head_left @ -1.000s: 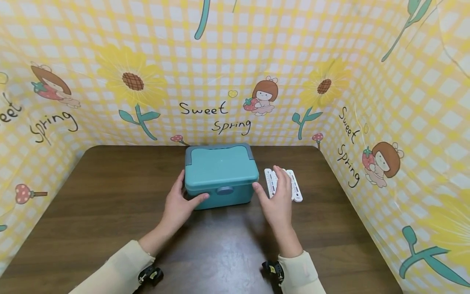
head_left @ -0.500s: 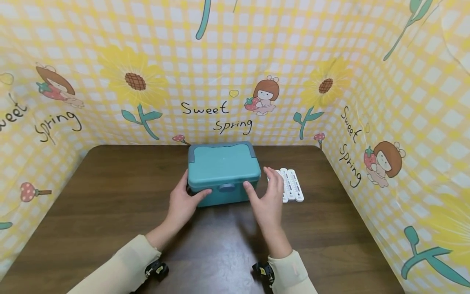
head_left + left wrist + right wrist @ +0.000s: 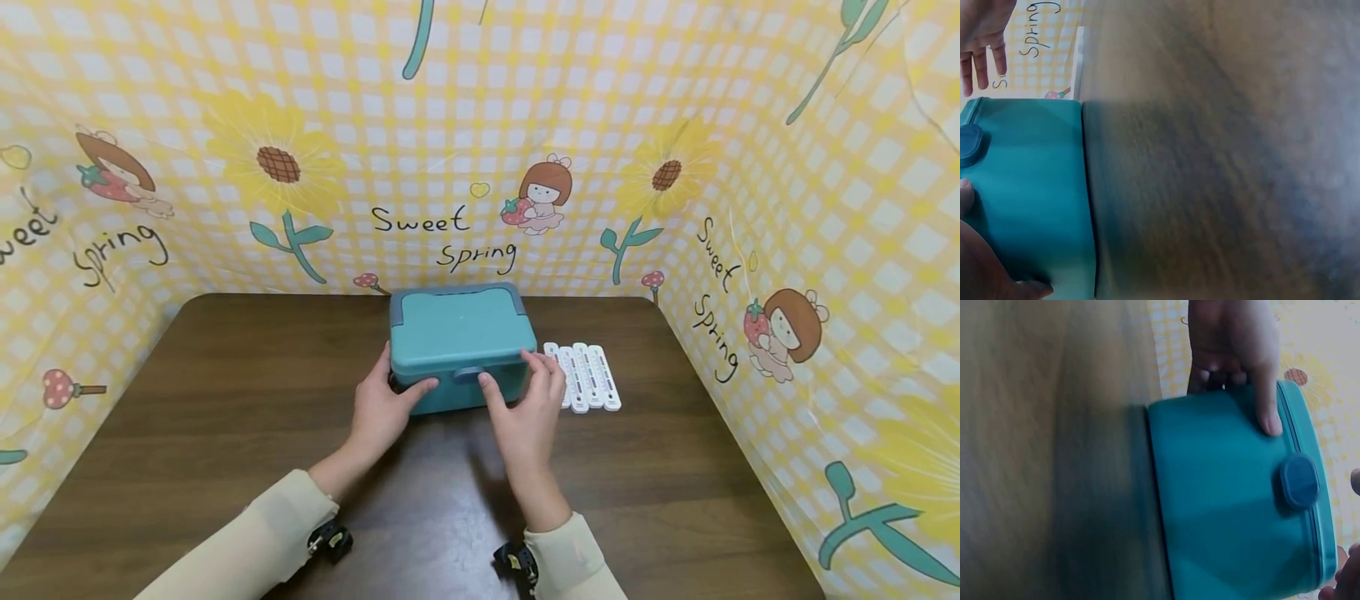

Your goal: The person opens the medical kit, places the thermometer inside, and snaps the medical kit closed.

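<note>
Gripping the teal lidded box [image 3: 465, 346] at the far middle of the table [image 3: 195, 417] with my left hand [image 3: 381, 408], I hold my right hand [image 3: 525, 408] relaxed near the latch [image 3: 1302, 481]; the lid [image 3: 457, 317] is closed, apparently fastened, white labelled strips [image 3: 590, 379] untouched at right.

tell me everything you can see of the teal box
The teal box is a rounded rectangular case, smooth and plastic-looking. Its lid is shut, with blue-grey trim along the back; a blue oval latch sits mid-front at the seam. It stands upright on the brown table near the far edge, left of the white strips. The left hand grips its left end, thumb on the front. The right hand is at the right front, thumb beside the latch; whether it touches is unclear.
</note>
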`<state>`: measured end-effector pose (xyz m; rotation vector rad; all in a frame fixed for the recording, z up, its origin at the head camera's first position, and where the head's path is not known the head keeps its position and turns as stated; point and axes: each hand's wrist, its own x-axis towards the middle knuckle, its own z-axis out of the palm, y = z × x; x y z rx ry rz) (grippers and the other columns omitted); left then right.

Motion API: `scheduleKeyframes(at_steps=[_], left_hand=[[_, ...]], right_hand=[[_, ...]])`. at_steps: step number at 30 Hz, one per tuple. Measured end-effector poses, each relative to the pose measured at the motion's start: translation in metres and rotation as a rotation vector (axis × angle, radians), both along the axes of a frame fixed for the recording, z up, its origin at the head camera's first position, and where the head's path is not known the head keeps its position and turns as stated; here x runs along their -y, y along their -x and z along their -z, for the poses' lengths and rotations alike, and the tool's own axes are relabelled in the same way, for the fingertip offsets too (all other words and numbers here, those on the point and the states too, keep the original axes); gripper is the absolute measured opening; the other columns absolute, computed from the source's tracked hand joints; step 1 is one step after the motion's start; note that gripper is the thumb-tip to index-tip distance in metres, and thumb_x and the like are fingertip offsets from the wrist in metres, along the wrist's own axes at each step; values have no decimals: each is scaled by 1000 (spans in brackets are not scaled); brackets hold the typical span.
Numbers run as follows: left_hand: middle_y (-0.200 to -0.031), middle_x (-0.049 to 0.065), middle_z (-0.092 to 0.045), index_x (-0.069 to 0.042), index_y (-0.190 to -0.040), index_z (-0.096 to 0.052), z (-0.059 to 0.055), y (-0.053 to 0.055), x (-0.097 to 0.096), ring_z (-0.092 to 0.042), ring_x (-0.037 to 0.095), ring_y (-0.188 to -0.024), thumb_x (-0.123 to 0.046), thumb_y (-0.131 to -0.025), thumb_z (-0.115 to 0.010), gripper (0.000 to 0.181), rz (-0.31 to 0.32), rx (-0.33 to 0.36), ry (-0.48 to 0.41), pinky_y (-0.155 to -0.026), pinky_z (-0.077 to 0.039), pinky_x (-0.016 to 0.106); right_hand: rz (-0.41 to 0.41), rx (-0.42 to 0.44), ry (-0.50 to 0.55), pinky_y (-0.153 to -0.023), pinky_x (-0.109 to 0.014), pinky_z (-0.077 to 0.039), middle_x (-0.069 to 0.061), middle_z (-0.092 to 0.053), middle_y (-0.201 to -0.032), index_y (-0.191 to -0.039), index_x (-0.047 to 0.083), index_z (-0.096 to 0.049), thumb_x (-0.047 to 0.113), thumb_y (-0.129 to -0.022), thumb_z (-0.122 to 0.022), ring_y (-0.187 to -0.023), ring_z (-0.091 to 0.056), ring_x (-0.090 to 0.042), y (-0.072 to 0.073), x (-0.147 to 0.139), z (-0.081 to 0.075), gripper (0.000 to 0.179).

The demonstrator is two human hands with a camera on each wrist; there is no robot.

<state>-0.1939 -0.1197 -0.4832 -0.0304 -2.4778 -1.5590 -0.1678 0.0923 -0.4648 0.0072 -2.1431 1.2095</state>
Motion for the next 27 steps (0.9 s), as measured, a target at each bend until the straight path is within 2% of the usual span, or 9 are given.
scheduleKeyframes(at_steps=[6, 12, 21, 27], left_hand=[[-163, 9, -37, -14, -165, -16, 2, 1, -1, -42, 25, -146, -56, -86, -78, 108, -6, -3, 20, -115, -43, 52], [-163, 9, -37, -14, -165, -16, 2, -1, 0, -44, 25, -145, -54, -87, -77, 107, 0, -13, 20, -113, -44, 52], [-161, 12, -40, -9, -164, -16, 0, -3, -1, -48, 28, -142, -45, -90, -79, 104, -10, 0, 43, -112, -46, 52], [-162, 11, -39, -8, -164, -17, 0, -2, -1, -47, 27, -143, -48, -89, -78, 105, -17, 6, 48, -113, -45, 51]], right_hand=[[-62, 32, 22, -110, -49, -45, -12, -51, -133, -131, 10, -57, 47, -87, -81, -128, -50, -27, -5, 14, 7, 63], [-73, 76, 93, -109, -46, -48, -8, -53, -130, -131, 12, -57, 48, -86, -82, -124, -53, -22, -6, 27, 11, 63], [-32, 101, 252, -106, -50, -49, -5, -54, -126, -126, 13, -58, 41, -81, -88, -119, -55, -21, -4, 48, 14, 61], [31, 98, 284, -104, -45, -49, -4, -55, -121, -121, 12, -58, 37, -78, -91, -115, -55, -19, 0, 57, 17, 59]])
